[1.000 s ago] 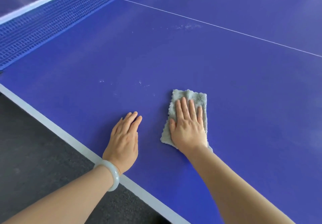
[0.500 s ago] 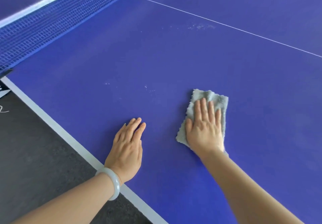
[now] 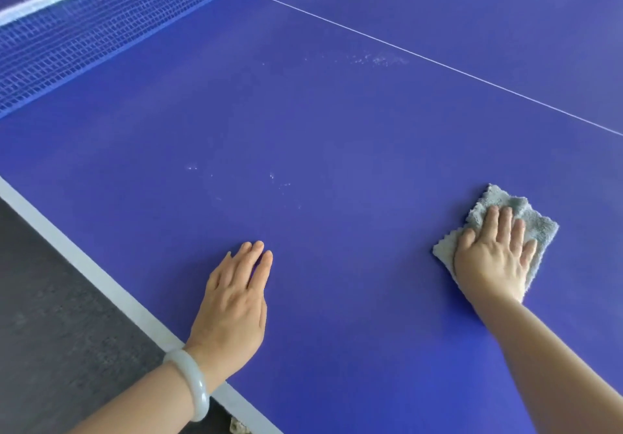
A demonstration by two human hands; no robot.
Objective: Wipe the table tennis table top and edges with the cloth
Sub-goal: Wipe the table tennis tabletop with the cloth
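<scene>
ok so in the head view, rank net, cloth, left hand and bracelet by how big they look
1. net, largest
2. left hand and cloth look about alike; the right hand hides part of the cloth, so unranked
3. bracelet, smallest

Blue table (image 3: 337,113) with grey cloth (image 3: 542,227)

Bright, even light; soft sheen on the table top (image 3: 337,136), wide-angle curving.
</scene>
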